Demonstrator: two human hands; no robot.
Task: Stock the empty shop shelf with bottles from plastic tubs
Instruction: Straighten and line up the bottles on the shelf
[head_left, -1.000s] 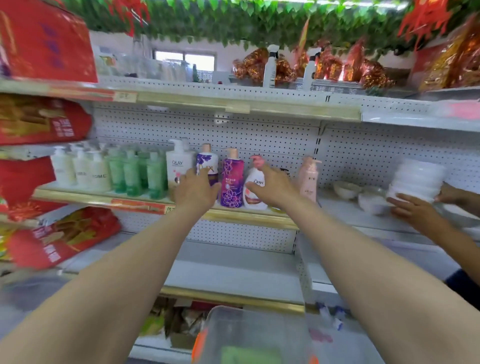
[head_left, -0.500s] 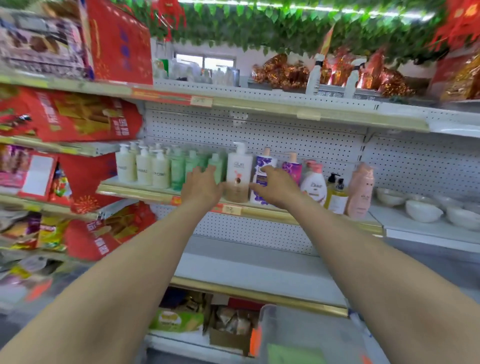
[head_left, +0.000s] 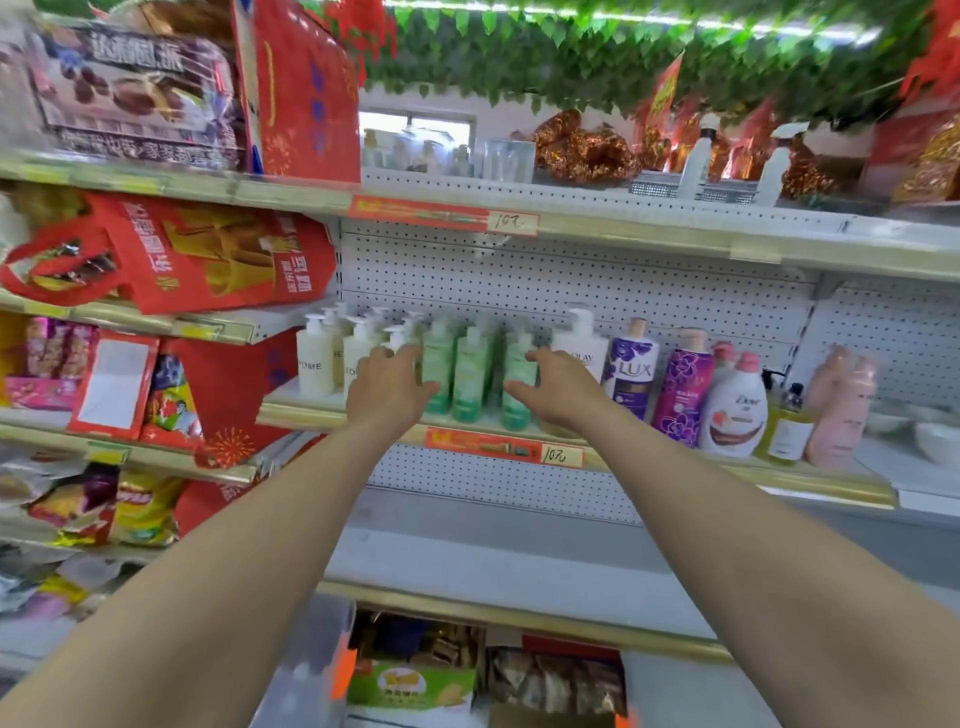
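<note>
Several green bottles (head_left: 470, 374) upright on the middle shelf (head_left: 675, 470), flanked by both hands. Left hand (head_left: 387, 387) with fingers loosely extended, touching the leftmost green bottle, just beside the white pump bottles (head_left: 314, 361). Right hand (head_left: 556, 392) spread wide, fingertips against the rightmost green bottle, in front of the Olay bottle (head_left: 579, 340). Nothing gripped by either. Further right, same shelf: Lux bottle (head_left: 631, 376), Dove bottle (head_left: 735, 413), pink bottle (head_left: 839, 410). Clear plastic tub (head_left: 306, 670) at bottom edge, blurred.
</note>
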